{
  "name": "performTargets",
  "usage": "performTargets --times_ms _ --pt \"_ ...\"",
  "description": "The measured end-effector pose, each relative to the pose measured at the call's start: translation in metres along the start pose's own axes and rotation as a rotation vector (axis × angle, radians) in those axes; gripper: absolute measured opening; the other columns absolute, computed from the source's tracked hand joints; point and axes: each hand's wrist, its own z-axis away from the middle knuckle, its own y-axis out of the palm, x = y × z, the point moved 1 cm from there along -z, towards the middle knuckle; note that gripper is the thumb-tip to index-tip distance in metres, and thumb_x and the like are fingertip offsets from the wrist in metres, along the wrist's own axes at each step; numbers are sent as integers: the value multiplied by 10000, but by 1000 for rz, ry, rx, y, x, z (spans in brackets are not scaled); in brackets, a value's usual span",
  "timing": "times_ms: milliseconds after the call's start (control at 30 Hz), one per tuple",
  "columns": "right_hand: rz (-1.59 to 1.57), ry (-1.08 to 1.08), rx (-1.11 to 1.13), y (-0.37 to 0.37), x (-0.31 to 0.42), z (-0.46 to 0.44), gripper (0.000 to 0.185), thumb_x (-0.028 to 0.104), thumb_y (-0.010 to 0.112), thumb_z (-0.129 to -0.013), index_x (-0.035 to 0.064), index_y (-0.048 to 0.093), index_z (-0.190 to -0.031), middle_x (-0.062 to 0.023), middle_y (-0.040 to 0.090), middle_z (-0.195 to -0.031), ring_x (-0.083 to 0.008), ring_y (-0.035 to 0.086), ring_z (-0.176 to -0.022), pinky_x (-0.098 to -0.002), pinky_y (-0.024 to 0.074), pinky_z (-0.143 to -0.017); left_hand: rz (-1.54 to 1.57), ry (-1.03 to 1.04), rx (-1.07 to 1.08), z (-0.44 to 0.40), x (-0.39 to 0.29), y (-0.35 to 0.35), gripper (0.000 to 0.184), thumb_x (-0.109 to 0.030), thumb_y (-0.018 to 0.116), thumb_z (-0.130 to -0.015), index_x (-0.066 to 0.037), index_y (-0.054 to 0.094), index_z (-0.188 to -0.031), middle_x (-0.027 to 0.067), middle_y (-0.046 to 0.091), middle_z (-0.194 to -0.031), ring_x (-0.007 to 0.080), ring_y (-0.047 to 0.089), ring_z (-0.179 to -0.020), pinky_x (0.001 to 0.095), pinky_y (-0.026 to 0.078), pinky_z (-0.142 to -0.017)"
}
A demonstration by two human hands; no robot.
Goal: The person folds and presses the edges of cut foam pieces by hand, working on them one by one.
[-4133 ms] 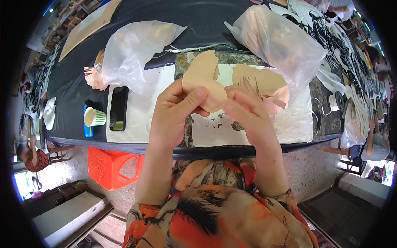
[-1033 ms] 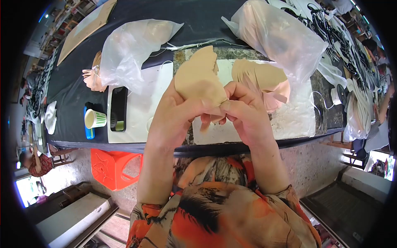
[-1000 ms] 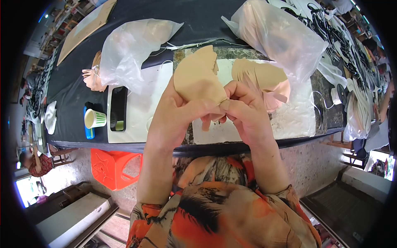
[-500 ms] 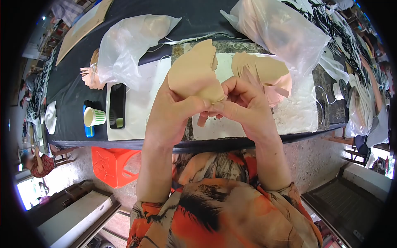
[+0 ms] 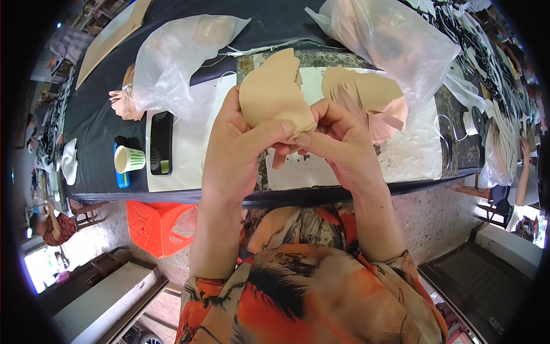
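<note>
Gripping by the left hand (image 5: 235,143): we saw its fingers clamped on the beige piece (image 5: 272,92), the thumb lying across the front near the lower edge, the other fingers mostly hidden behind.
Right hand (image 5: 346,143): we saw its thumb and forefinger pinched together on the lower right corner of the same piece, near the left thumb.
Beige piece: we found it raised above the desk (image 5: 91,146), between the two hands, with a rounded left side and a ragged right edge; we could not tell how many layers it had.
Beside the right hand: we noticed a fan of beige pieces (image 5: 378,92), overlapping one another, with pink pieces (image 5: 389,127) at its lower side, all on a white sheet (image 5: 409,160).
Plastic bags: we saw the left bag (image 5: 172,63) and the right bag (image 5: 401,46), both cloudy, beyond the hands; folded pieces (image 5: 125,103) showed beside the left one.
Left of the hands: we saw a black phone (image 5: 161,143), and near it a green-striped paper cup (image 5: 129,159), which partly covered a blue object (image 5: 122,179).
Below the desk: we saw a red stool (image 5: 154,226) on the floor, left of the person's patterned shirt (image 5: 309,292).
</note>
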Motion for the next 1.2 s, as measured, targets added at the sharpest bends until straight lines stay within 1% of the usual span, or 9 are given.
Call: performTargets --times_ms 167,333,433,533,633,733,833,933,1200 --pt "-25 -30 -25 4 -2 0 117 -1 617 -838 23 518 -895 -30 620 -891 -87 624 -796 -212 496 -725 94 -84 30 -2 7 -7 526 -58 702 -756 28 398 -1176 111 620 -892 136 599 -621 226 454 -484" --pt "101 -111 -62 -2 -6 2 123 -11 623 -828 29 527 -894 -24 609 -874 -86 612 -770 -197 472 -681 -19 22 55 2 7 -2 601 -43 733 -733 8 375 -1212 103 613 -932 142 611 -679 231 443 -482" --pt "56 18 -33 3 4 4 127 10 639 -822 30 546 -907 -21 599 -854 -81 585 -741 -208 456 -649 -28 -9 49 3 0 -2 642 -28 730 -718 4 358 -1240 103 605 -951 142 612 -705 229 438 -477" --pt "22 0 -16 0 3 4 116 65 643 -836 23 567 -912 -26 602 -825 -85 566 -708 -230 460 -640 -12 -14 58 2 1 -2 669 -4 704 -702 3 342 -1264 111 601 -963 148 620 -713 232 439 -469" --pt "-134 107 32 -4 -3 3 123 122 624 -859 15 577 -897 -37 604 -791 -98 571 -689 -244 467 -644 -9 -35 84 2 8 -6 684 15 673 -690 1 331 -1283 117 599 -977 154 629 -725 235 450 -466" --pt "-288 195 51 -4 0 4 124 132 599 -873 11 578 -890 -52 611 -783 -105 573 -680 -235 462 -643 11 -66 96 2 6 -6 700 23 661 -689 -1 321 -1301 115 596 -985 158 634 -747 240 467 -476" --pt "-281 225 56 -5 1 3 118 127 589 -872 12 580 -894 -52 616 -784 -101 571 -674 -227 449 -616 40 -97 137 2 8 -11 715 28 663 -688 -1 317 -1313 114 592 -1007 166 635 -788 255 497 -518" --pt "-161 143 -26 -4 0 5 103 121 577 -877 20 577 -897 -38 618 -777 -84 554 -663 -215 427 -579 30 -87 117 4 5 -5 704 39 660 -690 0 329 -1310 120 586 -1048 181 635 -848 280 524 -589" --pt "317 -70 -74 -5 -7 16 94 101 615 -859 12 588 -861 47 503 -701 -20 400 -617 -187 338 -555 -40 -115 -1 3 20 -9 672 120 636 -668 5 386 -1282 112 578 -1094 187 627 -934 286 536 -751"
